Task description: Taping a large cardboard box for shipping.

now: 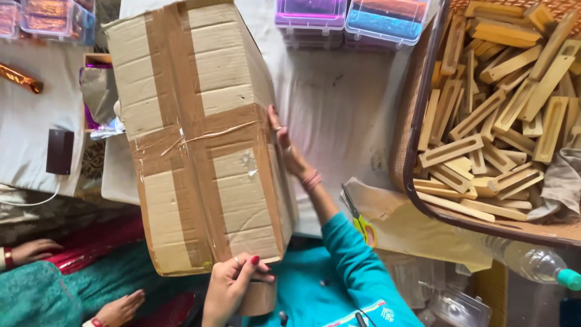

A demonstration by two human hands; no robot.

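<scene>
The left hand (pixel 233 284) grips the near bottom corner of a large cardboard box (pixel 200 139), fingers curled over its edge with the thumb against the taped face, and beneath the same hand sits a roll of brown tape (pixel 257 300), though whether the hand also holds the roll cannot be told. The right hand (pixel 287 148) lies flat and open against the box's right side, fingers stretched upward along the cardboard, pressing rather than clasping. The box stands tilted between the two hands, resting on the white-covered worktop (pixel 345 103), its top crossed with broad bands of brown tape. Just right of the right forearm lies a pair of scissors (pixel 360 218) with yellow-green handles on a sheet of brown paper (pixel 411 224). Farther right of that hand a basket (pixel 411 121) is heaped with pale wooden pieces (pixel 484 115), and a clear plastic bottle (pixel 532 261) with a teal cap lies below it. Beyond the right hand, at the worktop's far edge, stand clear plastic cases (pixel 357 21). Left of the left hand, another person's hands (pixel 121 309) rest low in view.
</scene>
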